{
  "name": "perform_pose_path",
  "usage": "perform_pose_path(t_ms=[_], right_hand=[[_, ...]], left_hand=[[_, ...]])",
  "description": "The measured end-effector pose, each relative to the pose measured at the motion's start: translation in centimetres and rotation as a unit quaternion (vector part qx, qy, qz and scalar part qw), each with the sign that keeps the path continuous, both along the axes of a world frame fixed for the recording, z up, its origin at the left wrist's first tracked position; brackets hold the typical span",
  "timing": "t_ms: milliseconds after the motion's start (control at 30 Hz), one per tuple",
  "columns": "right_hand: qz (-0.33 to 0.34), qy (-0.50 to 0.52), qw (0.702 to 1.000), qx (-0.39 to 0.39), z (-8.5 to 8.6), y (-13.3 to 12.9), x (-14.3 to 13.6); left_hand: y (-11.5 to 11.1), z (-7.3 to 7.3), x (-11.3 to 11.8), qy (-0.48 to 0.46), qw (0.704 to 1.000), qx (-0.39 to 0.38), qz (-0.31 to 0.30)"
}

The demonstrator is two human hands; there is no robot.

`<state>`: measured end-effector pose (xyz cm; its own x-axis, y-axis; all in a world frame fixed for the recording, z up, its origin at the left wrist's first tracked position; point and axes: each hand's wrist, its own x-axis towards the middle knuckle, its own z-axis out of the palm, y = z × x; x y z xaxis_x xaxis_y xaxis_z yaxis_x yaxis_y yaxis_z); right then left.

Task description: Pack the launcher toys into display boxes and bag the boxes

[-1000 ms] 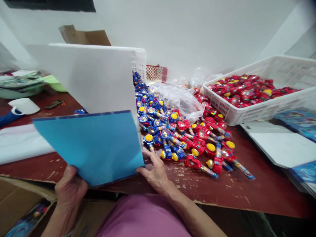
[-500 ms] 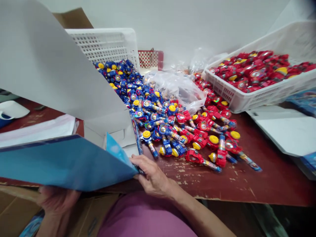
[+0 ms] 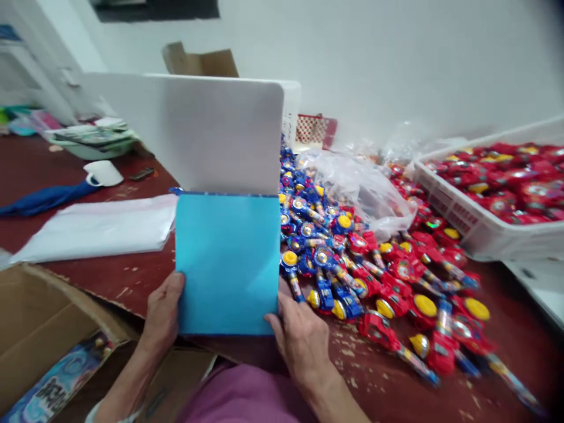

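Between my two hands stands a cardboard box (image 3: 228, 264), its plain blue face towards me and its tall lid flap (image 3: 224, 129), pale on this side, raised behind. My left hand (image 3: 163, 308) grips the lower left edge. At the lower right edge, my right hand (image 3: 302, 332) holds the box with the thumb on the blue face. The fingers behind the box are partly hidden. Just right of the box lies a heap of blue toys (image 3: 324, 258) with yellow knobs. Red toys (image 3: 399, 288) of a similar shape are spread beside them.
A clear plastic bag (image 3: 356, 188) lies on the heap. At the right stands a white crate (image 3: 489, 235) full of red toys. White sheets (image 3: 101, 229), a white mug (image 3: 104, 174) and a blue cloth (image 3: 53, 198) are on the left. An open carton (image 3: 48, 317) sits below the table edge.
The box has turned from slanting to facing me squarely, with its blue face now upright. My left hand has come up from below onto its left edge. The view has swung left.
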<state>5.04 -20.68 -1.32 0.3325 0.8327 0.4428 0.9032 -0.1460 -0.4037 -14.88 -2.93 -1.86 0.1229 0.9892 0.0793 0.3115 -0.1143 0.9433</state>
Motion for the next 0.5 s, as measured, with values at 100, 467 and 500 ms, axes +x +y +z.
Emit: perform_pose_path(t_ms=[100, 467, 500], right_hand=[[-0.014, -0.034, 0.999, 0.006, 1.4, 0.7, 1.4], [0.19, -0.208, 0.952, 0.118, 10.4, 14.8, 5.8], [0.212, -0.187, 0.954, 0.1, 10.8, 15.4, 6.0]], left_hand=[[-0.5, 1.1, 0.3, 0.056, 0.998, -0.025, -0.021], [-1.2, 0.9, 0.1, -0.055, 0.994, -0.058, -0.078], [-1.3, 0.6, -0.1, -0.083, 0.991, -0.07, -0.082]])
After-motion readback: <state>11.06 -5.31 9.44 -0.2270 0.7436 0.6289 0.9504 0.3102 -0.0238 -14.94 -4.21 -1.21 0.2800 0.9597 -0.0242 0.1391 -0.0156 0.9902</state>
